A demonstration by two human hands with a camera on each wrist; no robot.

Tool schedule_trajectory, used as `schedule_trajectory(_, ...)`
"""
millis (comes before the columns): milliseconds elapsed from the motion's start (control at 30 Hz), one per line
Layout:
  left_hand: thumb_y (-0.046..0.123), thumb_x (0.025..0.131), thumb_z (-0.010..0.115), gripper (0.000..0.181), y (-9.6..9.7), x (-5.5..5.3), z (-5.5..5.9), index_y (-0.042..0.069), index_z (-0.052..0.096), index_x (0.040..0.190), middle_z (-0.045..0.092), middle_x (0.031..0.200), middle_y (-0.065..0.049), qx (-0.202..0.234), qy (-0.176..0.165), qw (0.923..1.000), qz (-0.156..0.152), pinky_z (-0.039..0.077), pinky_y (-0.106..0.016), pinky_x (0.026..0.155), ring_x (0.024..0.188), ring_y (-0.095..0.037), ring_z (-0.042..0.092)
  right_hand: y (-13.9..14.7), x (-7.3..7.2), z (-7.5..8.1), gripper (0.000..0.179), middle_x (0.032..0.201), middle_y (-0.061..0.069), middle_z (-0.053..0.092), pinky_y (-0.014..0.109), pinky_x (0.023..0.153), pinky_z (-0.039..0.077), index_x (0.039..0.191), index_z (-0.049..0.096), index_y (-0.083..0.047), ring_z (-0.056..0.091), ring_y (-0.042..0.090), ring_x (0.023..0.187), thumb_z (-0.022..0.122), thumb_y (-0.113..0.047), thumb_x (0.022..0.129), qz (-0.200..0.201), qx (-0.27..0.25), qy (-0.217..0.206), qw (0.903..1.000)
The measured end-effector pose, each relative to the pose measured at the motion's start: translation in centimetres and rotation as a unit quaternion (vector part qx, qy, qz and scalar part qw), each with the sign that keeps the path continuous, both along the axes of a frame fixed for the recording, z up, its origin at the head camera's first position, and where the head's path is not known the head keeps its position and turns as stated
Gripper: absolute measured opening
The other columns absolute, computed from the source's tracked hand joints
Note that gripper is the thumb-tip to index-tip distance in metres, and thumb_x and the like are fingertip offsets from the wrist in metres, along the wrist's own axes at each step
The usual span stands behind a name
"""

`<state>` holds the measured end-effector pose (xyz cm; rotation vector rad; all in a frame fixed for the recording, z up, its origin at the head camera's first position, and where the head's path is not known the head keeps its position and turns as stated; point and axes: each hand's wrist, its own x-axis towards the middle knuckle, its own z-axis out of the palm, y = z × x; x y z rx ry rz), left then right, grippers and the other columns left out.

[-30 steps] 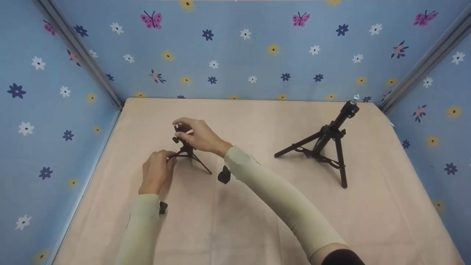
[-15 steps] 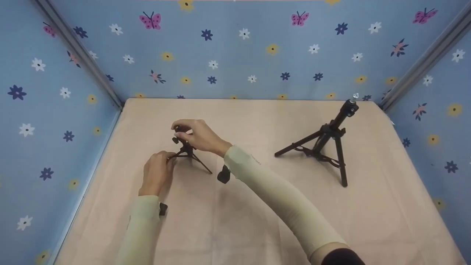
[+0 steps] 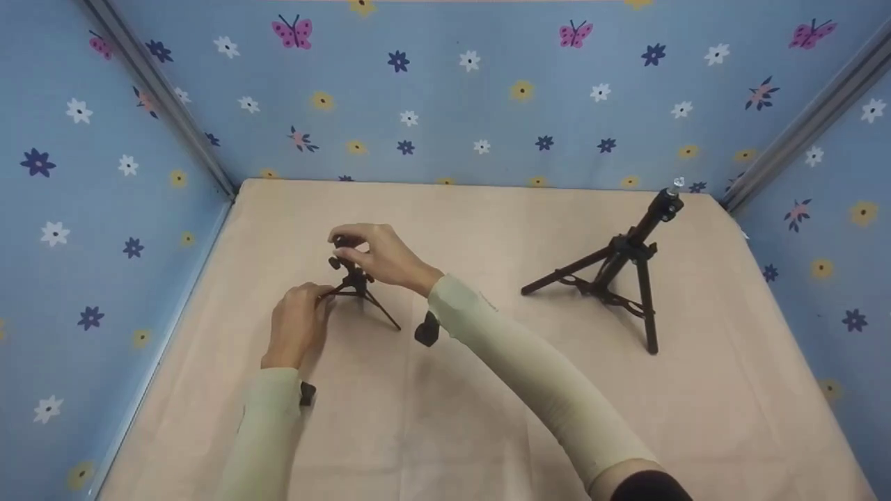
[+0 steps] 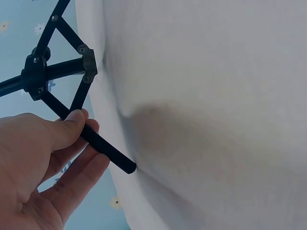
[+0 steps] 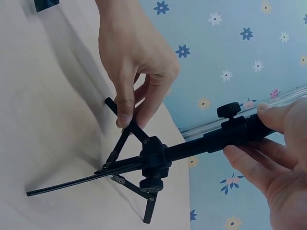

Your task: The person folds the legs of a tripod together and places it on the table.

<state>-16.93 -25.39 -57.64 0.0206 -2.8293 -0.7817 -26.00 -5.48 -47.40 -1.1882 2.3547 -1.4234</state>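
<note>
A small black tripod (image 3: 357, 280) stands with its legs spread on the left half of the table. My left hand (image 3: 295, 323) pinches one of its legs (image 4: 112, 152) between thumb and fingers, near the brace joint in the left wrist view. Up at the top of the centre column, my right hand (image 5: 285, 160) grips the column's end with thumb and fingers. An upper knob (image 5: 229, 110) sticks out just below that grip. Lower down, another knob (image 5: 151, 184) sits at the leg collar. The right fingers partly hide the column's tip.
A larger black tripod (image 3: 616, 268) stands with spread legs on the right side of the table, a clear-looking tip on top. Pale cloth (image 3: 473, 417) covers the table. Blue flowered panels (image 3: 445, 90) enclose the back and both sides.
Over the last second the right fingers have settled slightly lower around the column's top. The left hand and both tripods stay nearly in place; the head view shifts a little.
</note>
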Motion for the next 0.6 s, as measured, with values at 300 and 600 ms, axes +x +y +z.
schedule_trajectory(300,0.011,0.105,0.070,0.019,0.0,0.7,0.2,0.003,0.078,0.121,0.078,0.111,-0.015,0.022,-0.019,0.9995,0.012,0.060,-0.053,0.092,0.104,-0.035,0.072,0.0,0.1,-0.1,0.025,0.129,0.006,0.075,0.020,0.092,0.059,0.132,0.073,-0.008,0.071,0.015,0.118,0.067,-0.014,0.108,0.007,-0.003,-0.008,0.9999)
schedule_trajectory(600,0.013,0.107,0.069,0.021,-1.0,1.3,0.1,0.001,0.076,0.123,0.075,0.120,-0.019,0.052,-0.065,0.9962,0.024,0.059,-0.055,0.099,0.112,-0.038,0.073,0.1,-0.1,-0.3,0.022,0.123,0.005,0.077,0.020,0.090,0.059,0.128,0.074,-0.009,0.071,0.009,0.113,0.068,-0.015,0.108,0.016,-0.009,-0.006,0.9998)
